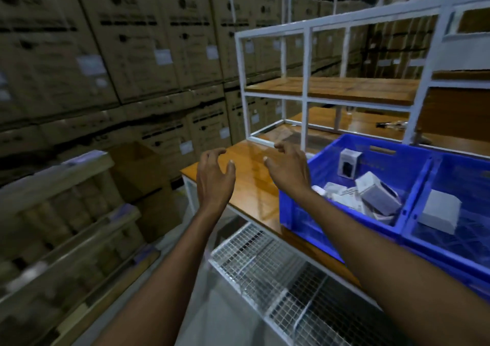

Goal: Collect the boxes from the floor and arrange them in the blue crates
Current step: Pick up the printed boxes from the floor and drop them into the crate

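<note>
Hovering over the table (246,165), our left hand (214,178) and right hand (289,168) held nothing, fingers loose. Boxes (376,194) lay jumbled in the blue crates (294,207). Between loads, we judged; next, stooping floorward for more.

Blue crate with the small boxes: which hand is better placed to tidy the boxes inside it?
Probably the right hand: it is empty and close beside the blue crate. The left hand, also empty, is farther off.
</note>
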### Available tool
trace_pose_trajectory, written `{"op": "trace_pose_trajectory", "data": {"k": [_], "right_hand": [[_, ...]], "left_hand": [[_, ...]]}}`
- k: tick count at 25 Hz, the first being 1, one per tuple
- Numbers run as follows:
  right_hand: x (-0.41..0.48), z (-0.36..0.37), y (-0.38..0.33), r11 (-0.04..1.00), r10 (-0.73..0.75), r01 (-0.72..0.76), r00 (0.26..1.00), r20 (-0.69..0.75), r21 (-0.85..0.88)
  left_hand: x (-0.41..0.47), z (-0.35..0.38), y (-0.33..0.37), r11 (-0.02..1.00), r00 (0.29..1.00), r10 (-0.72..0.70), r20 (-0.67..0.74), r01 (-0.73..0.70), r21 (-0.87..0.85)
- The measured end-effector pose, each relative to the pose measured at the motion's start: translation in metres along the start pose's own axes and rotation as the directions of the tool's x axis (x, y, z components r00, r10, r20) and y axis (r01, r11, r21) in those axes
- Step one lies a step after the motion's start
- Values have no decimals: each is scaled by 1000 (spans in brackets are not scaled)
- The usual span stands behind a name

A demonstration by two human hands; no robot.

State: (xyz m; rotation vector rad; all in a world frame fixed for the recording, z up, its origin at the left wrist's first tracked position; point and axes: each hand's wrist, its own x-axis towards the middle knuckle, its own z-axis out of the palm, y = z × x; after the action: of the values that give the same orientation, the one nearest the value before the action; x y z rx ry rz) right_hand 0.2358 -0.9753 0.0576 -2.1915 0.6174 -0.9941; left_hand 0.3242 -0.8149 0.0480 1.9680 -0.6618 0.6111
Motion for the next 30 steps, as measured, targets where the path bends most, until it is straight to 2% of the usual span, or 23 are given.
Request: {"op": "trace_pose_trajectory", "data": {"k": [9, 16, 21, 30], "right_hand": [[-69, 129, -138, 979, -174, 145, 961, 215, 143], [-164, 229, -256, 938, -302, 194, 866, 400, 288], [-229, 281, -331, 898, -397, 220, 780, 484, 382], [-323, 376, -421, 811, -565, 267, 590, 578, 521]], "left_hand": [[-25, -180, -107, 964, 975, -123, -184, 161, 209], [-69, -333, -192, 907, 943, -165, -288, 260, 332], [-103, -431, -232, 848, 889, -188, -418, 361, 387], [-169, -548, -285, 651, 705, -288, -648, 641, 408]]}}
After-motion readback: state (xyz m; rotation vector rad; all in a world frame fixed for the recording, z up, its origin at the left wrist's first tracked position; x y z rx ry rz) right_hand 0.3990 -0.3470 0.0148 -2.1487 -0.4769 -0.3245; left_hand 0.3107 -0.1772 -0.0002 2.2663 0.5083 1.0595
